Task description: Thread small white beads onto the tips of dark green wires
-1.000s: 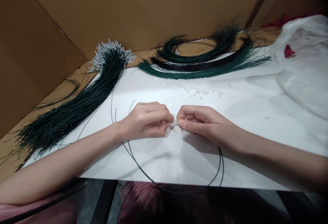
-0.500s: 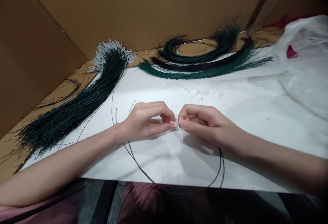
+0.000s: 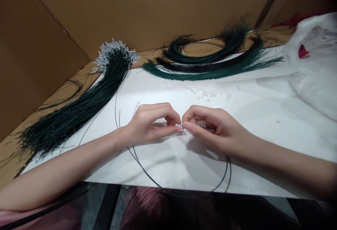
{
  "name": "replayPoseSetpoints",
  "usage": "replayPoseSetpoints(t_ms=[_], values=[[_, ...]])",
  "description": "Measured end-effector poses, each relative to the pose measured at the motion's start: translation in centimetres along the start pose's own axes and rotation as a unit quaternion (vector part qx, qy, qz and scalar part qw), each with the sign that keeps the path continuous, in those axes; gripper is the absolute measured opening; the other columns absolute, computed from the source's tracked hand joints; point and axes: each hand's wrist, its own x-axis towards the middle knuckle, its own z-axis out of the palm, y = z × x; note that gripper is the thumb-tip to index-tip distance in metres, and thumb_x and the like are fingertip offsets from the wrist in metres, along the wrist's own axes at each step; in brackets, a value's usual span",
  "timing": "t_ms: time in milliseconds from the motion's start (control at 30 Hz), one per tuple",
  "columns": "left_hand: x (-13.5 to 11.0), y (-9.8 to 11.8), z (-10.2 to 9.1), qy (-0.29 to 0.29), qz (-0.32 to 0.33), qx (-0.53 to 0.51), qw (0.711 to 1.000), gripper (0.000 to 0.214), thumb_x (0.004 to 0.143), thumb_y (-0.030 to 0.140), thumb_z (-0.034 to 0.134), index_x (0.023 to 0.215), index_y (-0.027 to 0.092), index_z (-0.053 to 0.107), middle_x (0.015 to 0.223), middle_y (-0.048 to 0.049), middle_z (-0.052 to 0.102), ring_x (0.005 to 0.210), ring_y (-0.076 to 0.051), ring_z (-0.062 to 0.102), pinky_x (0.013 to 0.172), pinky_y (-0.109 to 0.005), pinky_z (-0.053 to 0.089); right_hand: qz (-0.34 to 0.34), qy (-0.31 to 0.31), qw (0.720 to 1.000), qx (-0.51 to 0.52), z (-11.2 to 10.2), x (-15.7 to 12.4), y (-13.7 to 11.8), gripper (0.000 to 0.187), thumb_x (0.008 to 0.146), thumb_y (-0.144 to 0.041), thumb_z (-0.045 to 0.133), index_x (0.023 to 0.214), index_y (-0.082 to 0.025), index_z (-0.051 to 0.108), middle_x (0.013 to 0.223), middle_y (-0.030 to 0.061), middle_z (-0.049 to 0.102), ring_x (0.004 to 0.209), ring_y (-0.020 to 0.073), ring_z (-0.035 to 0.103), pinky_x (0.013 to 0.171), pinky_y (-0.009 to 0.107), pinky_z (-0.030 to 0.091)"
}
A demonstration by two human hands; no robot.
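Observation:
My left hand [image 3: 154, 123] is closed in a loose pinch, its thumb and index fingertips almost touching the other hand. A tiny white bead [image 3: 184, 131] shows at its thumb tip. Facing it, my right hand [image 3: 210, 123] pinches the end of a thin dark cord with thumb and index finger. White beads in a row [image 3: 202, 125] show between its curled fingers. Loops of dark cord [image 3: 228, 173] hang below my right wrist to the table's front edge, and more cord [image 3: 143, 170] runs down under my left wrist. The exact contact at the fingertips is too small to make out.
A bundle of dark green cords [image 3: 86, 117] with white beaded ends [image 3: 110, 52] lies at the left. Curved cord bundles [image 3: 210, 70] lie at the back, with loose white beads [image 3: 207, 91] before them. A clear plastic bag [image 3: 316, 72] sits at the right on the white table [image 3: 168, 173].
My right hand's fingers have shifted slightly, and a row of white beads now shows between them. The gap between the fingertips has narrowed. My left hand is nearly still.

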Motion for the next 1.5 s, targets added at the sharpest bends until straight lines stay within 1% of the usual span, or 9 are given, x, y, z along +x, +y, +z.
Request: replayPoseSetpoints(t_ms=[233, 400, 633, 833, 1000, 1133, 1233, 1500], values=[[-0.12, -0.08, 0.10, 0.015, 0.001, -0.012, 1.000, 0.017, 0.077, 0.018, 0.078, 0.087, 0.013, 0.064, 0.077, -0.0030, 0.067, 0.069, -0.010, 0.061, 0.062, -0.021, 0.049, 0.000, 0.011, 1.000, 0.018, 0.08, -0.02, -0.07, 0.015, 0.095, -0.028, 0.053, 0.085, -0.017, 0.056, 0.056, -0.0066, 0.039, 0.049, 0.0078, 0.036, 0.049, 0.024, 0.030], [-0.05, -0.06, 0.16, 0.032, -0.002, -0.033, 0.999, 0.022, 0.072, 0.013, 0.081, 0.087, 0.011, 0.065, 0.077, -0.0036, 0.067, 0.069, -0.010, 0.061, 0.064, -0.022, 0.049, -0.004, 0.014, 1.000, 0.018, 0.15, 0.00, -0.14, 0.015, 0.095, -0.028, 0.053, 0.085, -0.017, 0.057, 0.057, -0.0065, 0.040, 0.049, 0.0069, 0.033, 0.048, 0.023, 0.029], [-0.05, -0.10, 0.39, 0.046, -0.029, -0.060, 0.997, 0.021, 0.075, 0.025, 0.080, 0.087, 0.015, 0.066, 0.077, -0.0033, 0.068, 0.068, -0.011, 0.061, 0.063, -0.023, 0.049, -0.009, 0.017, 1.000, 0.024, 0.20, -0.07, -0.16, 0.015, 0.095, -0.028, 0.053, 0.085, -0.017, 0.056, 0.062, -0.0048, 0.046, 0.050, 0.0066, 0.036, 0.047, 0.023, 0.028], [0.00, -0.06, 0.57, 0.040, -0.050, -0.081, 0.995, 0.022, 0.073, 0.023, 0.081, 0.086, 0.014, 0.066, 0.077, -0.0025, 0.067, 0.068, -0.010, 0.061, 0.064, -0.021, 0.049, -0.012, 0.020, 0.999, 0.022, 0.22, -0.11, -0.25, 0.015, 0.095, -0.026, 0.054, 0.085, -0.015, 0.057, 0.064, -0.0047, 0.049, 0.051, 0.0051, 0.037, 0.046, 0.021, 0.029], [-0.04, -0.04, 0.52, 0.031, -0.075, -0.100, 0.992, 0.022, 0.072, 0.020, 0.082, 0.085, 0.014, 0.066, 0.077, -0.0021, 0.067, 0.068, -0.010, 0.060, 0.064, -0.021, 0.048, -0.030, 0.026, 0.999, 0.023, 0.28, -0.08, -0.04, 0.014, 0.094, -0.024, 0.055, 0.085, -0.014, 0.058, 0.062, -0.0057, 0.047, 0.050, 0.0040, 0.036, 0.045, 0.019, 0.028], [-0.16, -0.08, 0.50, 0.031, -0.080, -0.111, 0.990, 0.021, 0.072, 0.016, 0.082, 0.085, 0.014, 0.066, 0.076, -0.0019, 0.067, 0.068, -0.009, 0.060, 0.064, -0.021, 0.047, -0.028, 0.019, 0.999, 0.031, 0.38, -0.01, 0.16, 0.014, 0.095, -0.024, 0.054, 0.086, -0.014, 0.058, 0.059, -0.0075, 0.043, 0.047, 0.0029, 0.033, 0.044, 0.019, 0.027], [-0.18, -0.05, 0.54, 0.031, -0.089, -0.122, 0.988, 0.020, 0.071, 0.013, 0.081, 0.084, 0.014, 0.066, 0.076, -0.0017, 0.066, 0.068, -0.009, 0.060, 0.064, -0.020, 0.047, -0.023, 0.018, 0.999, 0.035, 0.39, -0.07, 0.13, 0.014, 0.095, -0.024, 0.054, 0.086, -0.014, 0.058, 0.058, -0.0074, 0.043, 0.047, 0.0030, 0.034, 0.043, 0.019, 0.025], [-0.29, 0.10, 0.74, 0.027, -0.137, -0.171, 0.975, 0.017, 0.074, 0.008, 0.078, 0.084, 0.015, 0.066, 0.076, -0.0014, 0.065, 0.068, -0.008, 0.058, 0.062, -0.019, 0.046, -0.022, 0.024, 0.999, 0.034, 0.45, -0.19, -0.03, 0.015, 0.094, -0.024, 0.054, 0.084, -0.014, 0.058, 0.056, -0.0085, 0.039, 0.045, 0.0029, 0.031, 0.043, 0.020, 0.025]])
